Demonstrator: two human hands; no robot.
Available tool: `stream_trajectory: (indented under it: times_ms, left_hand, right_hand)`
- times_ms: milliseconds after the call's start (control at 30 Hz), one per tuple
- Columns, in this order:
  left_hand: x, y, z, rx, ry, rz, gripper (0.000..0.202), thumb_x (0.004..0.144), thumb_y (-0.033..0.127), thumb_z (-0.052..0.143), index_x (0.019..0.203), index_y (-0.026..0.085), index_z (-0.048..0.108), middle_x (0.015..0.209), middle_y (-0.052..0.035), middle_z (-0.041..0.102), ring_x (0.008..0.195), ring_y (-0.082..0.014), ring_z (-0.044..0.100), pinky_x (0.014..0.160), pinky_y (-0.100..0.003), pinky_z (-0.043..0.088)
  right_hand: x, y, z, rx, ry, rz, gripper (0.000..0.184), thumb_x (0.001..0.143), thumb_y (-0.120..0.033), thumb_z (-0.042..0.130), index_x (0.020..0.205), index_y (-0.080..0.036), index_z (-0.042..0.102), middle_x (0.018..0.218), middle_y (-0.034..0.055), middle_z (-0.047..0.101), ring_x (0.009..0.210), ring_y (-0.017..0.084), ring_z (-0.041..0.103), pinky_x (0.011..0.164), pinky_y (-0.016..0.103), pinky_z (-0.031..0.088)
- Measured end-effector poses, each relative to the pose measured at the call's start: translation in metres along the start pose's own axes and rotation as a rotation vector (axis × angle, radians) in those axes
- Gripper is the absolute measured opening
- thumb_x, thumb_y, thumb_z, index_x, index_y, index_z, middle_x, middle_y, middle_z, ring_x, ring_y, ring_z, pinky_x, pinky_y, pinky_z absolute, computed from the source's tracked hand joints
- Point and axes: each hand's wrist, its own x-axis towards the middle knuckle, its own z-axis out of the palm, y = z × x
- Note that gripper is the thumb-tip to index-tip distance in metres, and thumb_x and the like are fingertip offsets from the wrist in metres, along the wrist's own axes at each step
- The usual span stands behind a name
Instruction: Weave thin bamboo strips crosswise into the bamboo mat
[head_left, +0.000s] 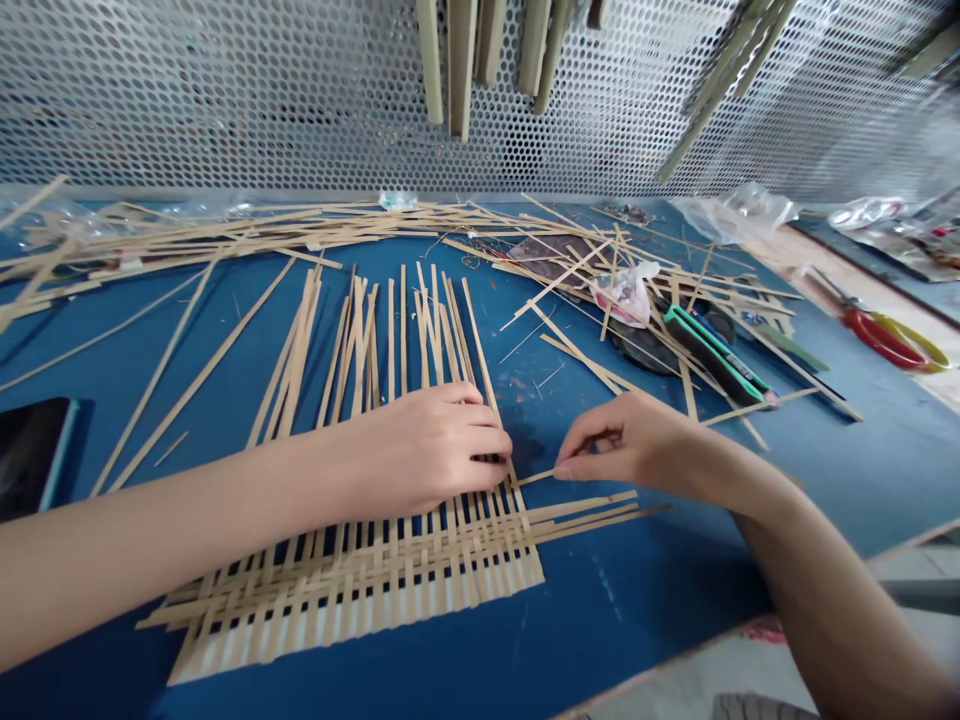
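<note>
Plainly, the left hand (431, 445) lies palm-down across the upright strips (390, 340), fingers loosely bent and grasping nothing; it sits just above the woven patch (390, 570), where the palm's weight would pin the uprights flat and side by side, so I judge it serves as a clamp rather than a grip; the right hand (622, 445) is closed in a pinch, thumb and forefinger nipping the outer end of a thin strip (534, 477); that strip runs crosswise, its other end reaching the left fingertips at the right edge of the uprights, just above the topmost crosswise row of the patch; held by its tip and low over the blue table (637, 610), it lies almost level with the rows beneath it; the patch itself rests near the front edge of the table, its crosswise rows jutting out to the right beyond the uprights; spare strips (225, 235) lie heaped along the back, under the perforated panel (225, 90), near at hand yet off the working ground; a green-handled cutter (716, 355) and red-and-yellow scissors (889, 335) rest to the right, well apart from both hands, on the side of the pinching hand; a dark screen (30, 455) lies at the far left, near the left forearm.
</note>
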Motion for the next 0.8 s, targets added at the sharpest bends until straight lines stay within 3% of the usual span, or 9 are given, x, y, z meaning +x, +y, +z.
stream_trajectory:
  times_ms: [100,267,467,633,800]
  left_hand:
    - [0.000,0.002,0.000,-0.031,-0.016,-0.001,0.035,0.085,0.003,0.039,0.102,0.019,0.065,0.105,-0.0055,0.068,0.094,-0.0178,0.061,0.088,-0.035,0.042]
    - [0.000,0.004,-0.003,-0.068,-0.025,-0.018,0.029,0.092,0.013,0.039,0.100,0.017,0.067,0.100,-0.0069,0.068,0.090,-0.0192,0.061,0.085,-0.036,0.043]
    - [0.004,-0.001,-0.002,-0.100,-0.028,-0.016,0.037,0.088,0.004,0.033,0.096,0.017,0.068,0.097,-0.0067,0.068,0.087,-0.0188,0.061,0.081,-0.035,0.044]
    - [0.012,-0.007,0.003,-0.060,-0.004,-0.012,0.037,0.095,0.009,0.030,0.088,0.016,0.067,0.090,-0.0056,0.069,0.085,-0.0173,0.061,0.078,-0.032,0.043]
    - [0.014,-0.008,0.003,-0.018,0.016,0.002,0.035,0.096,0.012,0.034,0.085,0.017,0.067,0.087,-0.0036,0.069,0.081,-0.0152,0.061,0.076,-0.031,0.043]
  right_hand:
    - [0.000,-0.003,0.003,-0.038,0.053,-0.017,0.020,0.071,-0.037,0.067,0.068,-0.019,0.072,0.049,-0.0041,0.053,0.046,0.007,0.038,0.043,0.020,0.027]
    - [-0.002,-0.003,0.008,-0.089,0.071,-0.118,0.018,0.074,-0.035,0.065,0.068,-0.018,0.067,0.053,-0.0027,0.058,0.050,0.008,0.047,0.049,0.020,0.035]
    - [-0.008,-0.002,0.008,-0.090,0.008,-0.186,0.011,0.079,-0.027,0.060,0.080,-0.020,0.069,0.057,-0.0031,0.055,0.052,0.009,0.043,0.050,0.022,0.035]
    - [-0.008,0.001,0.006,-0.087,-0.031,-0.234,0.019,0.079,-0.029,0.060,0.089,-0.021,0.075,0.070,0.0023,0.067,0.058,0.011,0.052,0.052,0.023,0.037]
    - [-0.009,0.002,0.004,-0.147,0.018,-0.254,0.019,0.079,-0.024,0.059,0.087,-0.022,0.076,0.070,0.0025,0.068,0.058,0.011,0.054,0.052,0.022,0.036]
